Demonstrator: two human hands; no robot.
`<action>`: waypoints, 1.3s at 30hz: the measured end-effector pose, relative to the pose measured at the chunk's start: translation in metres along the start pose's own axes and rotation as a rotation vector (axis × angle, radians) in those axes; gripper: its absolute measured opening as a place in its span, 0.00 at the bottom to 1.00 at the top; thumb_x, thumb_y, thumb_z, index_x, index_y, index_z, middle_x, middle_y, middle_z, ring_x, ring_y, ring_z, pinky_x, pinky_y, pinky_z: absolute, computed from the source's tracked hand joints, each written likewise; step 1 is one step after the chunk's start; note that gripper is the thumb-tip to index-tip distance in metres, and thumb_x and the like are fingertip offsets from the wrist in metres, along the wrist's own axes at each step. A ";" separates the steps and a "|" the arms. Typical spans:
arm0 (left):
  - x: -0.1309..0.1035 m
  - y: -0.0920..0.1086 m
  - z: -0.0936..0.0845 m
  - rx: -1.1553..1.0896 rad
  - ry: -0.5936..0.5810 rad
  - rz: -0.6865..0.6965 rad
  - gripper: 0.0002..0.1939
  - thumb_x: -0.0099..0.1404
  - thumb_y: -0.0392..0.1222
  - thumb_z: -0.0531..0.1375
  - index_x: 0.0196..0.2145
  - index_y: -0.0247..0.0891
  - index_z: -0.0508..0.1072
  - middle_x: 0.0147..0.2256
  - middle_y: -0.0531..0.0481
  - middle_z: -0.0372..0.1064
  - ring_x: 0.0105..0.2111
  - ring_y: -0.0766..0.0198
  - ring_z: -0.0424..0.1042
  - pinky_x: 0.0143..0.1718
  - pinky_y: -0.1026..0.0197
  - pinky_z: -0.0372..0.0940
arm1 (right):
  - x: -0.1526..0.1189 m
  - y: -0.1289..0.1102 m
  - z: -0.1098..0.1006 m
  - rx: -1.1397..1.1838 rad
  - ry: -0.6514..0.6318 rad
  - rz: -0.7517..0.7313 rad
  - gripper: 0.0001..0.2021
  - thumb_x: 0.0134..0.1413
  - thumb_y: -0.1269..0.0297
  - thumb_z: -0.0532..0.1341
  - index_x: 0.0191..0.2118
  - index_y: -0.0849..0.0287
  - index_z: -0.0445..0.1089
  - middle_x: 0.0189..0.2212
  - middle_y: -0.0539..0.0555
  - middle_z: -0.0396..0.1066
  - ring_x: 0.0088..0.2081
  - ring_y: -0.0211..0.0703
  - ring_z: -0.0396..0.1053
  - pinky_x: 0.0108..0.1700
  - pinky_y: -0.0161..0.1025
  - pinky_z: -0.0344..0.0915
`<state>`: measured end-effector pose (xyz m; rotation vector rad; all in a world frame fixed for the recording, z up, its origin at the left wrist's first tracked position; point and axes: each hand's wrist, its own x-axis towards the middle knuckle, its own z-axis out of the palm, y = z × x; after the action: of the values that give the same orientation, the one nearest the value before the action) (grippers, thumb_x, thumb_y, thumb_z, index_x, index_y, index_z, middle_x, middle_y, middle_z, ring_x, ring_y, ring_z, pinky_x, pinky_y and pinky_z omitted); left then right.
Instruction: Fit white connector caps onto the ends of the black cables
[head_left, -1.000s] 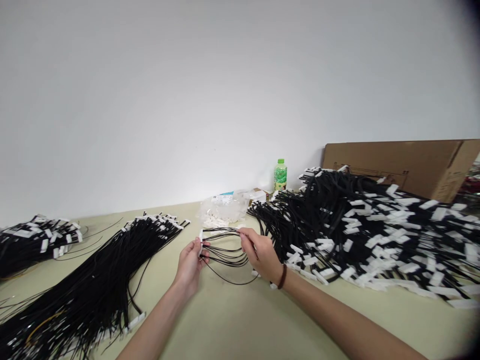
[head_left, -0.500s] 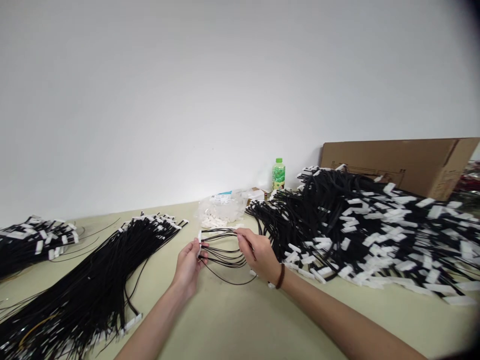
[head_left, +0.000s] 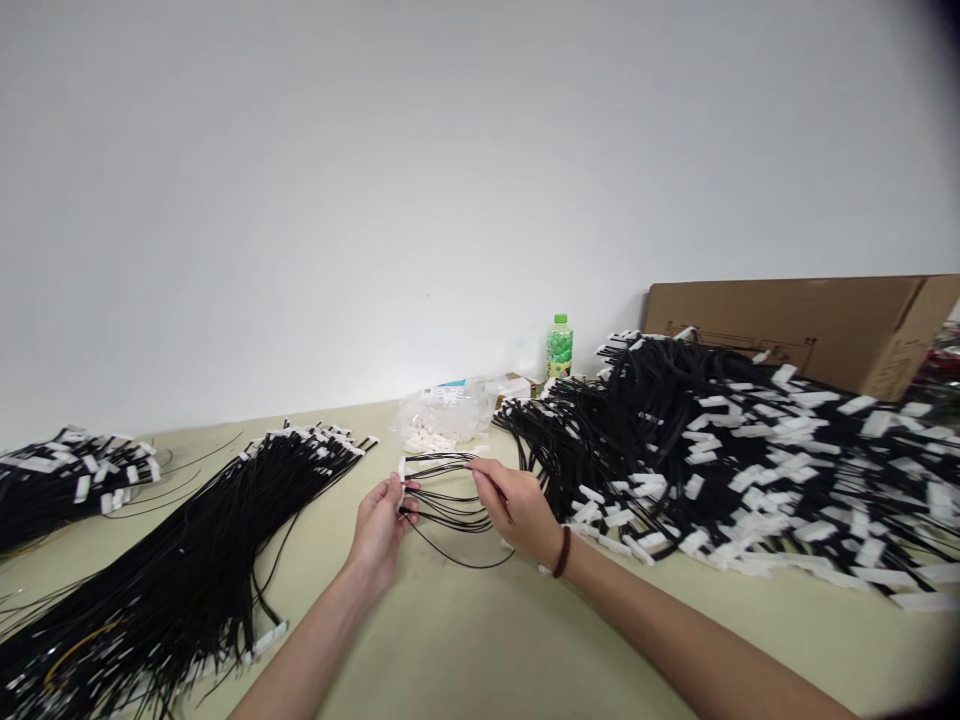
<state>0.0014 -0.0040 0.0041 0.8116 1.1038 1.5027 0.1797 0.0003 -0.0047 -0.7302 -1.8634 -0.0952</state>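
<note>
My left hand (head_left: 381,525) is closed around a white connector (head_left: 402,470) at the left end of a small wire harness. Several thin black wires (head_left: 450,500) run from that connector toward the right in loose curves, one sagging lower than the others. My right hand (head_left: 519,505), with a brown band at the wrist, pinches the black wires near their upper strands. The wires' far ends are hidden behind that hand. Just beyond both hands lies a clear plastic bag (head_left: 442,410) with small white connectors (head_left: 427,440) at its mouth.
To the left lie a long bundle of black wires (head_left: 195,560) and a smaller bundle (head_left: 75,470). A large heap of black harnesses with white connectors (head_left: 720,460) covers the right side. Behind stand a green-capped bottle (head_left: 559,348) and a cardboard box (head_left: 787,325) against the wall.
Both hands hold almost the same position and grip. The view has shifted very slightly, and the wires have barely moved.
</note>
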 end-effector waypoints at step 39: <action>-0.001 -0.007 0.000 0.026 -0.068 -0.005 0.22 0.43 0.55 0.66 0.26 0.31 0.70 0.27 0.51 0.65 0.21 0.72 0.58 0.21 0.66 0.54 | -0.002 -0.004 0.002 -0.018 -0.105 -0.087 0.11 0.62 0.67 0.47 0.40 0.59 0.65 0.28 0.52 0.72 0.27 0.37 0.70 0.30 0.32 0.62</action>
<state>0.0042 -0.0051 -0.0023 0.8706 1.0759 1.4491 0.1766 -0.0033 -0.0061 -0.6783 -1.9973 -0.1317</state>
